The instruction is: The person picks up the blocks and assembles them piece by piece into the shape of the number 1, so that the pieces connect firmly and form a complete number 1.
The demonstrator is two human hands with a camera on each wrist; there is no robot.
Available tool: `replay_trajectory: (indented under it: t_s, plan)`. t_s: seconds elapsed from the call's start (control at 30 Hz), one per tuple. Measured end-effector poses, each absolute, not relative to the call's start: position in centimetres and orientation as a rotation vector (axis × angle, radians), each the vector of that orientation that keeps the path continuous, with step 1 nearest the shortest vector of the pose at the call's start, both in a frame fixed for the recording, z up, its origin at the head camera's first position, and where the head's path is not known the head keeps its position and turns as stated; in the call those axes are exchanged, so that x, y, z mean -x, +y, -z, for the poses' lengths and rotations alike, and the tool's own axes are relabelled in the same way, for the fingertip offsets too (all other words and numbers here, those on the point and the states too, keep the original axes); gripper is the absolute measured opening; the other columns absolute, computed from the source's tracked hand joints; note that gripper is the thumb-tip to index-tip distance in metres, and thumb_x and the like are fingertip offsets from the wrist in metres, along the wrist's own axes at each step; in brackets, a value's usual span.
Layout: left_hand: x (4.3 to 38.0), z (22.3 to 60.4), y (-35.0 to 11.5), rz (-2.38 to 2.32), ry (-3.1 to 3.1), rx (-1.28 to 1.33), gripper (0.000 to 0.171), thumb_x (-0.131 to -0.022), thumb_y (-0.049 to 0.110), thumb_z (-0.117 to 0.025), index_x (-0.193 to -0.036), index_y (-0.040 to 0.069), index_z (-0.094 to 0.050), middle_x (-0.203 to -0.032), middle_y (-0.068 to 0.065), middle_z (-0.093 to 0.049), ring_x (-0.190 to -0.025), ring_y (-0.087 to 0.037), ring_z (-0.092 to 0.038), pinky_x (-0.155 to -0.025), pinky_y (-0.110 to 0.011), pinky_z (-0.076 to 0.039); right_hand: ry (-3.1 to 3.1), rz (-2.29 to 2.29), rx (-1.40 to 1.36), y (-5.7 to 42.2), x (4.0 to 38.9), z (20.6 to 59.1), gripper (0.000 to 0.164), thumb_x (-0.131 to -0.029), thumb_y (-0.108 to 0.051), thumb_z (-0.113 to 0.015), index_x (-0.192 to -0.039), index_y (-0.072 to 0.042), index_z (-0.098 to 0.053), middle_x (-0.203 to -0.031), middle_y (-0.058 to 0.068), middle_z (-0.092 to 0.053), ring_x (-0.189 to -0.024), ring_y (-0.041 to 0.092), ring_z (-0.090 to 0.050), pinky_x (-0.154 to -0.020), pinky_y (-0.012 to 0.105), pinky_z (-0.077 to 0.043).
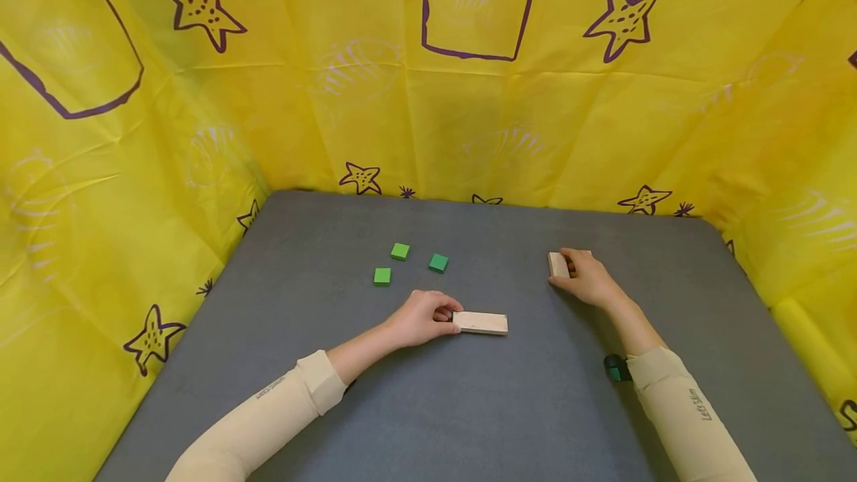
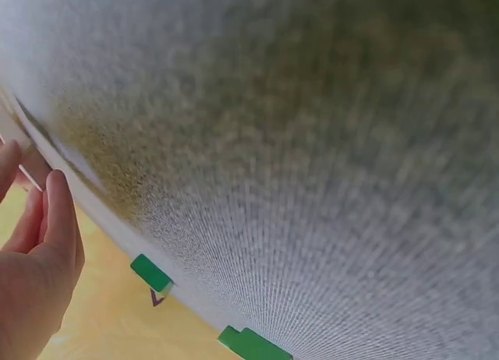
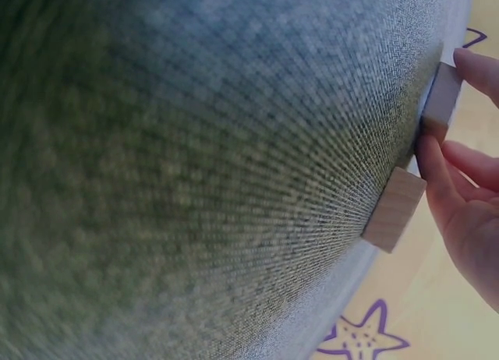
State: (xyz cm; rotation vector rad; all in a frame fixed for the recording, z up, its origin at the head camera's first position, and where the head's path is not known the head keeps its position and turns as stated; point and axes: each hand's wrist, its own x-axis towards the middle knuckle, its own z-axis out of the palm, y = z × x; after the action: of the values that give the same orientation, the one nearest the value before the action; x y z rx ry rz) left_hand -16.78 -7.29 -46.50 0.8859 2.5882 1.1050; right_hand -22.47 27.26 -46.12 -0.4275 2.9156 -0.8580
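Observation:
In the head view my left hand (image 1: 423, 318) pinches the left end of a flat pale wooden block (image 1: 482, 323), thumb on the near side, the block lying level at the table's middle. The left wrist view shows this block at the far left, mostly behind the fingers. Farther right and back, my right hand (image 1: 585, 279) grips another pale wooden block (image 1: 558, 265), its fingers hiding much of it. From the right wrist, one wooden block (image 3: 442, 103) sits between fingers and thumb, and a second wooden piece (image 3: 395, 210) shows just beside the fingertips.
Two light green blocks (image 1: 382, 277) and a darker green block (image 1: 438, 263) lie apart beyond my left hand. The grey table (image 1: 509, 407) meets yellow patterned cloth (image 1: 375, 132) at the back and sides. A dark device (image 1: 617, 368) hangs at my right wrist.

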Motion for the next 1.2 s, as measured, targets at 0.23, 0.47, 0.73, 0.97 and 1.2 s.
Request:
replay_trajectory:
  t_s: [0.23, 0.47, 0.73, 0.97, 1.2]
  plan:
    - [15.6, 46.2, -7.4, -1.142, 2.556, -0.938, 0.026, -0.081, 0.008, -0.079, -0.105, 0.001, -0.071, -0.096, -0.006, -0.068, -0.084, -0.015, -0.065, -0.074, -0.021, -0.054, 2.903, 0.861, 0.414, 27.3, 22.5, 46.1, 0.064, -0.089, -0.015, -0.071, -0.134, 0.019, -0.040, -0.119, 0.037, -0.052, -0.107, 0.047, -0.054, -0.090, 0.058, -0.045]
    - [14.6, 46.2, -7.4, -1.162, 2.543, -0.944, 0.025, -0.081, 0.009, -0.080, -0.104, 0.002, -0.071, -0.097, -0.006, -0.068, -0.084, -0.014, -0.065, -0.075, -0.020, -0.054, 2.915, 0.855, 0.411, 27.3, 22.4, 46.0, 0.064, -0.089, -0.015, -0.071, -0.133, 0.019, -0.041, -0.119, 0.036, -0.053, -0.106, 0.047, -0.055, -0.090, 0.058, -0.045]
    - [13.4, 46.4, -7.7, -1.176, 2.526, -0.978, 0.025, -0.080, 0.008, -0.080, -0.102, 0.001, -0.071, -0.095, -0.006, -0.068, -0.083, -0.013, -0.064, -0.074, -0.020, -0.054, 2.909, 0.862, 0.407, 27.3, 22.4, 46.1, 0.064, -0.089, -0.015, -0.071, -0.133, 0.019, -0.040, -0.120, 0.037, -0.052, -0.107, 0.048, -0.054, -0.090, 0.058, -0.045]
    - [12.5, 46.7, -7.8, -1.185, 2.512, -0.986, 0.025, -0.080, 0.008, -0.080, -0.103, 0.001, -0.071, -0.096, -0.006, -0.068, -0.083, -0.013, -0.065, -0.074, -0.019, -0.054, 2.908, 0.875, 0.414, 27.3, 22.3, 46.1, 0.063, -0.088, -0.014, -0.071, -0.133, 0.019, -0.041, -0.119, 0.037, -0.052, -0.106, 0.047, -0.055, -0.090, 0.058, -0.045]
    - [11.8, 47.0, -7.8, -1.178, 2.494, -0.989, 0.026, -0.081, 0.007, -0.080, -0.104, 0.001, -0.071, -0.097, -0.006, -0.068, -0.083, -0.009, -0.063, -0.074, -0.018, -0.053, 2.913, 0.851, 0.414, 27.3, 22.3, 46.1, 0.063, -0.089, -0.015, -0.071, -0.133, 0.018, -0.042, -0.119, 0.036, -0.052, -0.106, 0.047, -0.054, -0.089, 0.058, -0.046]
